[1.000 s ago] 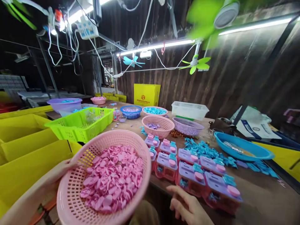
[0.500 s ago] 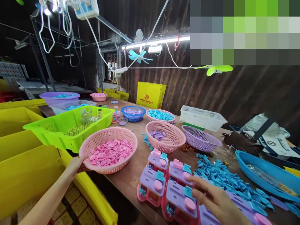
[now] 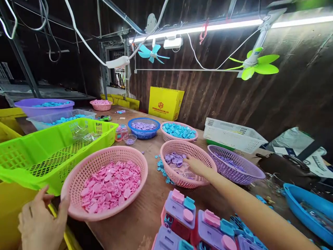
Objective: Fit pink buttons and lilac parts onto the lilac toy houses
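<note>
My left hand (image 3: 41, 222) grips the near rim of a round pink basket (image 3: 78, 177) full of pink plastic discs (image 3: 109, 185); the basket rests on the wooden table's near left edge. My right hand (image 3: 196, 166) reaches forward into a second pink basket (image 3: 169, 152) that holds a few purple pieces (image 3: 174, 158). Its fingers point down among them; whether they grip any piece is hidden. Pink and purple toy boxes (image 3: 179, 210) with blue and pink parts stand at the near edge under my right forearm.
A green crate (image 3: 52, 149) sits left of the pink basket. Further back are a blue basket (image 3: 144, 125), a pink basket of blue pieces (image 3: 178, 130), a purple basket (image 3: 234, 168), a white crate (image 3: 234, 133) and a yellow box (image 3: 165, 103). A blue tub (image 3: 307, 205) lies right.
The pink basket of discs has been set down on the table. My right hand has moved from the toy boxes forward into the basket of purple pieces.
</note>
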Action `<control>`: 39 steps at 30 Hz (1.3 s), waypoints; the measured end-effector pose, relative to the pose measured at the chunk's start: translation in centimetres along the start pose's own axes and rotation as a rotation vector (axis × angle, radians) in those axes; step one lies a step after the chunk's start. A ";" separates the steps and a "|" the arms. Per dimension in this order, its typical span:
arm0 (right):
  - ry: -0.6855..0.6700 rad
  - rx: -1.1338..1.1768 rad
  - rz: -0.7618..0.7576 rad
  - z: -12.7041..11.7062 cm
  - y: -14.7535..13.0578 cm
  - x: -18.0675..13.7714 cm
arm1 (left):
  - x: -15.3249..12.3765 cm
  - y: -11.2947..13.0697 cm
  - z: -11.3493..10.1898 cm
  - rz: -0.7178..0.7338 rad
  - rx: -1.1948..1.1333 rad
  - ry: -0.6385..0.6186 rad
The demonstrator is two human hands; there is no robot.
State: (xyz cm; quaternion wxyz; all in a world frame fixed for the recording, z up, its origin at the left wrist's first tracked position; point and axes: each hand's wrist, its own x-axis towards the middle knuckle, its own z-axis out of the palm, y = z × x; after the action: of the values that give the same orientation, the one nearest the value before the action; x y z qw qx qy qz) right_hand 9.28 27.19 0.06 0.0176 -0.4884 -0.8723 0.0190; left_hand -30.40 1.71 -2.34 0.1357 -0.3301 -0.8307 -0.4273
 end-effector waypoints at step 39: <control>-0.159 1.470 0.134 -3.8 -5.9 -20.0 | -19.4 23.3 2.0 -0.412 -1.152 -1.322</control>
State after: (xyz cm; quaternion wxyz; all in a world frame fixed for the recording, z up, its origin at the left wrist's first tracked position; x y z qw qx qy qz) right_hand 14.87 7.05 3.91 0.2754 -0.4001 -0.6015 0.6343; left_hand -0.29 4.63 1.08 -0.6357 -0.3698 -0.4392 -0.5160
